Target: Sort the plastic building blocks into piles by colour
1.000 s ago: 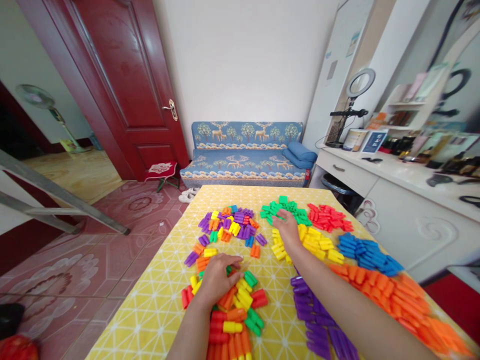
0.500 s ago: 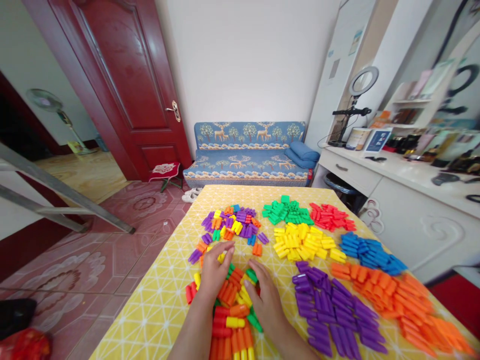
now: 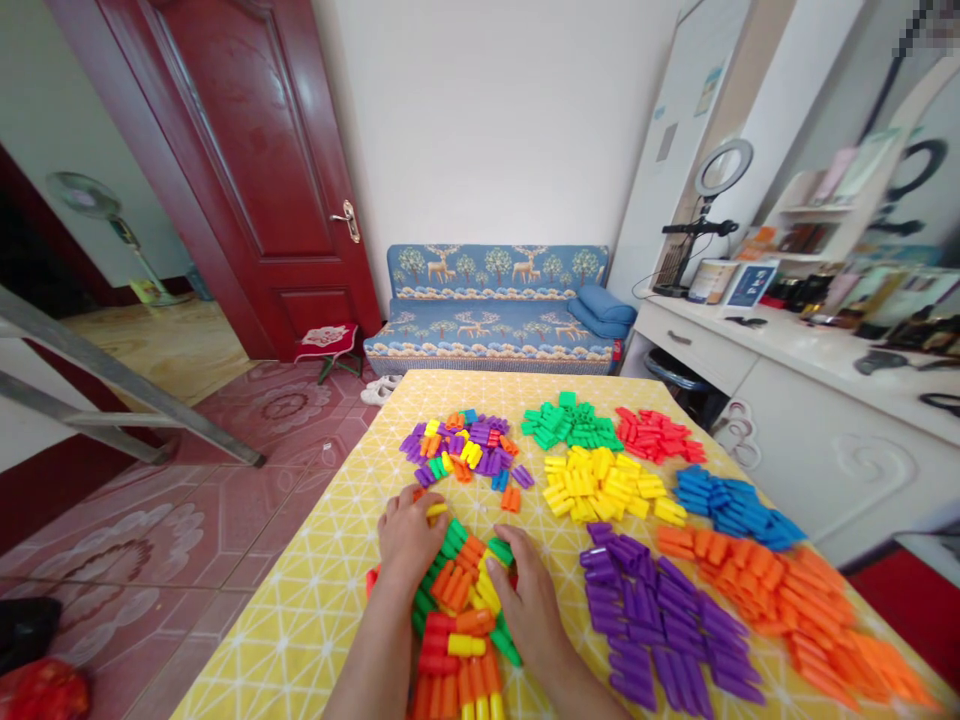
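A flat build of plastic toy blocks (image 3: 454, 585), in green, orange, yellow and red, lies in front of me. At its upper left my left hand (image 3: 409, 535) curls its fingers down, with a yellow block (image 3: 436, 510) showing between thumb and fingertips. Whatever else lies under that palm is hidden. My right hand (image 3: 531, 585) grips the build's right edge, its thumb by the yellow blocks and its fingers along a green block (image 3: 500, 550). Part of a red block (image 3: 371, 578) peeks out left of my left wrist.
Beyond my hands lies a mixed heap (image 3: 480, 450). Sorted piles of green (image 3: 570, 422), red (image 3: 656, 435), yellow (image 3: 604, 485), blue (image 3: 739, 505), orange (image 3: 795, 590) and purple blocks (image 3: 660, 620) cover the table's right side. A blue sofa (image 3: 495, 310) stands behind the table (image 3: 300, 600).
My left hand has shifted left and slightly down over the loose blocks, uncovering green blocks on the build's upper left. The right hand stays at the build's right edge.
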Tool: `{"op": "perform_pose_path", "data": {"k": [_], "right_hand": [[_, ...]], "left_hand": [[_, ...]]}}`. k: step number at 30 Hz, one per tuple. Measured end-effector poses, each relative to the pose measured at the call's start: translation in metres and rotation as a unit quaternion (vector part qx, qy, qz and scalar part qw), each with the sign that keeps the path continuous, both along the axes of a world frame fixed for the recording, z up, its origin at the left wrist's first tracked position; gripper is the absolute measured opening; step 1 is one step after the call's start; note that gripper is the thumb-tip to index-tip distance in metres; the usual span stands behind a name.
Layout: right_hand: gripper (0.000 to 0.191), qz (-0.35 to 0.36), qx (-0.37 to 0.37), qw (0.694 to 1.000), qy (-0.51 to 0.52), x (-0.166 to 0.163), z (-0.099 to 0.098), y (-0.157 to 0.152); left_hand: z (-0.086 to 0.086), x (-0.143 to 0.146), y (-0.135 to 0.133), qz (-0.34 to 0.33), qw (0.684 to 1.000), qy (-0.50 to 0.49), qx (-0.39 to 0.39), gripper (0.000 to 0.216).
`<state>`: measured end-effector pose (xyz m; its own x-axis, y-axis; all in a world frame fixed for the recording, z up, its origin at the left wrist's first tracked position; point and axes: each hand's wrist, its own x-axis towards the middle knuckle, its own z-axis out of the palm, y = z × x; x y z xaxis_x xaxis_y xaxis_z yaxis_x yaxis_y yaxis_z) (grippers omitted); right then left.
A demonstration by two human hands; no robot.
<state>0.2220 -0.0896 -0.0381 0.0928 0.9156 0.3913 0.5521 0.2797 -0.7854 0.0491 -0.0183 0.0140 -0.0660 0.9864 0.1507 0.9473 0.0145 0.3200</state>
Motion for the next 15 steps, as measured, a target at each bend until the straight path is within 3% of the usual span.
{"op": "perform_pose_path", "data": {"k": [6,11,15], "right_hand": [[0.034,0.009,0.008,1.0,0.01,-0.001,0.003,0.0],[0.053,0.046,-0.009,0.996,0.077,-0.003,0.001,-0.001],[0.061,0.084,0.001,0.989,0.118,-0.004,0.002,-0.003]], "left_hand": [[-0.005,-0.002,0.002,-0.079,0.996,-0.035,0.038,0.026],[0.0,0.001,0.001,-0.175,0.965,-0.163,0.105,0.027],[0.018,0.014,-0.011,-0.283,0.937,-0.202,0.042,0.025]]}}
